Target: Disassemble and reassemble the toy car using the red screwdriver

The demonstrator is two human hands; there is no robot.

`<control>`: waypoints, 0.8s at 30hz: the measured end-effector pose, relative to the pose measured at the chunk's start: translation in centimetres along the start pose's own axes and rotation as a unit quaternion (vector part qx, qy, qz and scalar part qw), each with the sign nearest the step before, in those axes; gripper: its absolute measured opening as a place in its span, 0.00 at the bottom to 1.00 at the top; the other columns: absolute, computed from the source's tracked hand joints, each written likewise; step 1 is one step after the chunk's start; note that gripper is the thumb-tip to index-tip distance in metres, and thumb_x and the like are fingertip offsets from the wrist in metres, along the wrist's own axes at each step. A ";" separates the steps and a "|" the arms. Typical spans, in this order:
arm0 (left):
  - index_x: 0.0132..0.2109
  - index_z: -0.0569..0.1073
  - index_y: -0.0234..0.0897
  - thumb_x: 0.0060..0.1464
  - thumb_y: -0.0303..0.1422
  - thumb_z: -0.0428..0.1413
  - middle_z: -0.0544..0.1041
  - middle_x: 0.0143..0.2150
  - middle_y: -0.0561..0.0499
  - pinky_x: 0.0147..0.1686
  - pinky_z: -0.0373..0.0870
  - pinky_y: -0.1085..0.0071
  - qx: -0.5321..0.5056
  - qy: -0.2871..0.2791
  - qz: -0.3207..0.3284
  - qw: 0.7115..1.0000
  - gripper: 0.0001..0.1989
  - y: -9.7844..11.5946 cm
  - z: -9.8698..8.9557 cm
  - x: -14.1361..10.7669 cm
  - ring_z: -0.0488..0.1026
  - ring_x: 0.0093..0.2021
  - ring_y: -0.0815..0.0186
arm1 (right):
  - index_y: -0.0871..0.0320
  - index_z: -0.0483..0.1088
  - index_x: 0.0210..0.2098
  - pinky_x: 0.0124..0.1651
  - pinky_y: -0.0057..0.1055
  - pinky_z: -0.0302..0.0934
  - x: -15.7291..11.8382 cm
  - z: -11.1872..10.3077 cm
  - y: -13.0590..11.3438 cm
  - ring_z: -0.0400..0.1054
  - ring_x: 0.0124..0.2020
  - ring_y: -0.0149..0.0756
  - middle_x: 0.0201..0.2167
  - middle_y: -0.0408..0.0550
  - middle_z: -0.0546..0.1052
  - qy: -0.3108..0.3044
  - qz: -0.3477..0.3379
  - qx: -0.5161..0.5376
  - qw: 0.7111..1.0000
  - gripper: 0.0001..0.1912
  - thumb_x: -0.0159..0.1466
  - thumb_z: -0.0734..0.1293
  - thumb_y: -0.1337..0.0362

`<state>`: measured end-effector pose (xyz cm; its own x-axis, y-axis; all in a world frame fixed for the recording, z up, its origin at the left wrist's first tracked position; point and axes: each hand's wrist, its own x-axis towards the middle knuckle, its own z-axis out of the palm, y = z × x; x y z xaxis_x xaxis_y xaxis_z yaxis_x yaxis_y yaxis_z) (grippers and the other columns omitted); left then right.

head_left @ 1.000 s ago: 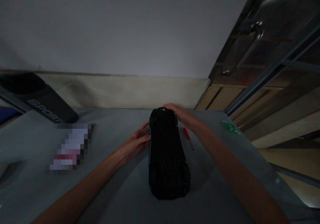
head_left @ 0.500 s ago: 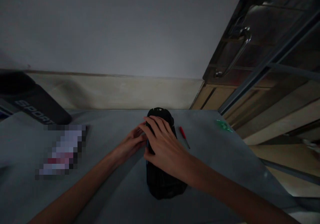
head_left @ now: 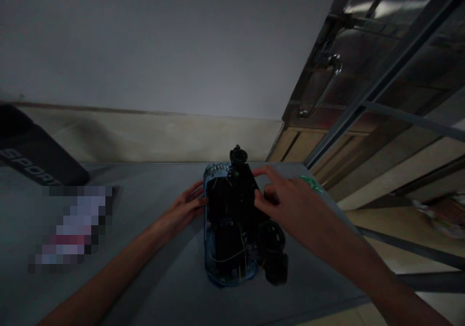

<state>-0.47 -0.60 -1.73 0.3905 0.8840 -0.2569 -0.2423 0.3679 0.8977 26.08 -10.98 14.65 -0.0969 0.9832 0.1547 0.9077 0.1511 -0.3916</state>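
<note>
An opened toy car lies upside down on the table. Its blue body shell [head_left: 209, 260] faces up with the hollow inside showing, and my left hand [head_left: 187, 205] holds its left side. My right hand [head_left: 290, 197] pinches the black chassis [head_left: 244, 200] by its edge between thumb and forefinger. Tipped up over the shell's right side, the chassis shows wheels [head_left: 271, 236] at both ends. Thin wires [head_left: 232, 256] run across the inside between the two parts. The dark interior details are hard to make out.
The grey table [head_left: 163, 277] meets a wall at the back. A dark bottle marked SPORT [head_left: 39, 151] lies at left, beside a blurred-out flat item [head_left: 76, 224]. Green plastic [head_left: 311, 184] sits near the right edge, by a metal frame [head_left: 363, 108].
The black chassis has come away from the blue shell and tilted to the right, exposing the inside and wires. My right hand moved right with it. The red screwdriver is now hidden.
</note>
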 end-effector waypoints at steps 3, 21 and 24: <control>0.69 0.83 0.48 0.52 0.39 0.82 0.78 0.82 0.45 0.73 0.81 0.51 -0.003 0.001 0.000 1.000 0.39 0.3 0.2 -0.2 0.73 0.82 0.35 | 0.50 0.78 0.62 0.37 0.36 0.64 -0.3 -0.8 3.2 0.85 0.36 0.46 0.34 0.43 0.89 0.001 0.015 0.070 0.997 0.18 0.74 0.70 0.62; 0.70 0.83 0.47 0.54 0.39 0.81 0.86 0.75 0.44 0.74 0.79 0.50 0.010 -0.003 -0.011 1.000 0.37 0.4 0.0 -0.2 0.80 0.77 0.41 | 0.42 0.80 0.62 0.43 0.45 0.79 -3.4 6.5 15.1 0.82 0.42 0.53 0.42 0.47 0.88 0.014 0.146 0.394 0.907 0.24 0.71 0.74 0.42; 0.71 0.82 0.48 0.53 0.41 0.82 0.84 0.77 0.43 0.78 0.75 0.47 0.013 -0.001 -0.016 1.000 0.40 0.4 0.0 -0.2 0.77 0.80 0.40 | 0.44 0.80 0.61 0.43 0.44 0.79 -3.6 7.6 15.6 0.83 0.42 0.52 0.44 0.47 0.89 0.014 0.164 0.407 0.899 0.25 0.70 0.75 0.41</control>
<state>-0.68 -0.61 -1.34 0.3987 0.8718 -0.2847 -0.2060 0.3876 0.8985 37.47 -11.37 1.09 0.1419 0.9874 -0.0705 0.2857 -0.1091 -0.9521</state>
